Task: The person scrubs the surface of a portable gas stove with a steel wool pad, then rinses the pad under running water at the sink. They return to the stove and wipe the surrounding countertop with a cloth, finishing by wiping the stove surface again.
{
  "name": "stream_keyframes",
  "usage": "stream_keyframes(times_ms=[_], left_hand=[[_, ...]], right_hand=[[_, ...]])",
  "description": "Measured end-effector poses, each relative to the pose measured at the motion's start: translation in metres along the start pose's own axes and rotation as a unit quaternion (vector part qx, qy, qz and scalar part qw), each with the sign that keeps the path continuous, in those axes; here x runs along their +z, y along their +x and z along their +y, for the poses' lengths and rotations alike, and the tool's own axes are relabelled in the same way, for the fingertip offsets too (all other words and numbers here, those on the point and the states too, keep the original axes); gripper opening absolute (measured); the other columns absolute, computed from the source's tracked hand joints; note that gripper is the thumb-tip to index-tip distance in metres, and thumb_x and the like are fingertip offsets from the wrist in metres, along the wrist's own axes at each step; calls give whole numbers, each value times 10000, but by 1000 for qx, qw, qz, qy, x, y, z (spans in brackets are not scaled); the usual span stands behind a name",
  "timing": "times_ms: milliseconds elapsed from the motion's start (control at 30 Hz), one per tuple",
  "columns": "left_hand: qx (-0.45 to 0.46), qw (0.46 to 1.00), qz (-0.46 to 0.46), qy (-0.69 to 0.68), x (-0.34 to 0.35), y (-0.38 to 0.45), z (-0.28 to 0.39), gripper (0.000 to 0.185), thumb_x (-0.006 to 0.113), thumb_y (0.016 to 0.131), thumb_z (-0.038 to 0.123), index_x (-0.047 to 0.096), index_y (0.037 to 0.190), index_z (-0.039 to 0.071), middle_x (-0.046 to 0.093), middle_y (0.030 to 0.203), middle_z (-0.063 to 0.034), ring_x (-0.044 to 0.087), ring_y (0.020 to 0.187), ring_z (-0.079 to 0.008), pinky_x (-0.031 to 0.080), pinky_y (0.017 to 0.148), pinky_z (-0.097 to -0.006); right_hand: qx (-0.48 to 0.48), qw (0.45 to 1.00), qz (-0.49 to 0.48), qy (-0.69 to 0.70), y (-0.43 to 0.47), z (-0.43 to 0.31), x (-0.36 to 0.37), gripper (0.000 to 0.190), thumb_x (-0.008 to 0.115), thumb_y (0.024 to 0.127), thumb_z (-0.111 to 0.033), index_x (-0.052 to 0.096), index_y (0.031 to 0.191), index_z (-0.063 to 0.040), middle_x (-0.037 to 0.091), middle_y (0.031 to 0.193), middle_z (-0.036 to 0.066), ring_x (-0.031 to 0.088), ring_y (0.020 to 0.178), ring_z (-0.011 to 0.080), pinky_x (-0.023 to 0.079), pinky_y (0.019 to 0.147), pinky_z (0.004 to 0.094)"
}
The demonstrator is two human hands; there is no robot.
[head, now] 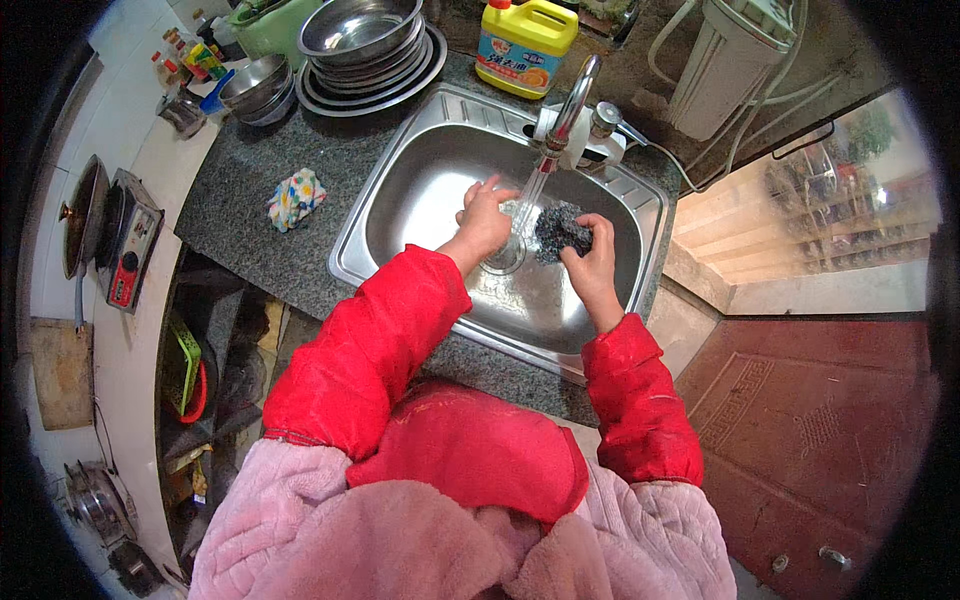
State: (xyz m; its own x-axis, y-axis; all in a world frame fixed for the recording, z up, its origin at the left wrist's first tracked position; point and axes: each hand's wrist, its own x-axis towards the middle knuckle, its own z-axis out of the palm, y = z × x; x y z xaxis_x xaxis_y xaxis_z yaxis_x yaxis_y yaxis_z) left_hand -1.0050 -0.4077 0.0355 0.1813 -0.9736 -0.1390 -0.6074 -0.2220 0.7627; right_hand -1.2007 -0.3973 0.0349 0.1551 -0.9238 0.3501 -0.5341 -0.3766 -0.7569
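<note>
Water runs from the chrome faucet [576,97] into a stainless steel sink [420,180]. My left hand [486,221] is over the basin just left of the stream, fingers apart, with nothing seen in it; its fingertips are blurred. To the right of the water, my right hand [596,262] pinches a dark mesh scouring pad [561,231] between thumb and fingers. The drain [504,259] lies below, between both hands, partly covered by the left one.
Stacked metal basins [360,37] and smaller bowls [256,86] stand on the granite counter [247,165]. A crumpled patterned cloth [297,199] lies left of the sink. Behind it are a yellow detergent jug [525,49] and a water filter housing [724,67]. A red door [810,420] is at right.
</note>
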Motion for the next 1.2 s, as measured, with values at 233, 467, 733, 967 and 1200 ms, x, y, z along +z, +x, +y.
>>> stream_keyframes(times_ms=[233,467,733,967,1200], left_hand=[[-7,987,82,-136,-12,7,-46,476,622,718,-6,631,1185,89,465,1377,-172,471,1238,-312,375,1024,-322],[-74,968,37,-238,-33,-12,-48,344,631,781,28,660,1122,70,625,1166,-147,543,1146,-272,421,945,-336],[-88,984,2,-158,-37,-25,-81,248,622,789,22,686,1027,51,641,1080,-157,583,1023,-200,443,870,-295],[-91,976,-1,-196,-25,-34,-67,240,624,795,25,689,1024,55,646,1073,-157,587,1021,-210,451,880,-290],[-141,968,-19,-205,-26,-36,-90,235,643,788,41,688,1019,59,645,1074,-161,580,1056,-243,448,889,-304]], right_hand=[[86,987,-47,129,33,3,61,418,619,675,41,507,1071,-34,541,1016,90,558,925,199,488,783,302],[162,926,-110,324,48,-11,43,409,606,698,81,503,1070,-53,540,991,44,546,890,144,477,777,277],[-40,881,-261,-393,-8,71,-54,303,731,621,-189,602,860,-54,648,879,143,608,845,324,387,837,417],[-7,948,-190,-255,8,51,-61,248,701,619,-149,577,791,-21,606,684,182,616,684,352,471,688,428],[98,973,-161,-130,2,25,-54,252,713,617,-124,592,831,-69,631,781,145,601,823,323,381,844,413]])
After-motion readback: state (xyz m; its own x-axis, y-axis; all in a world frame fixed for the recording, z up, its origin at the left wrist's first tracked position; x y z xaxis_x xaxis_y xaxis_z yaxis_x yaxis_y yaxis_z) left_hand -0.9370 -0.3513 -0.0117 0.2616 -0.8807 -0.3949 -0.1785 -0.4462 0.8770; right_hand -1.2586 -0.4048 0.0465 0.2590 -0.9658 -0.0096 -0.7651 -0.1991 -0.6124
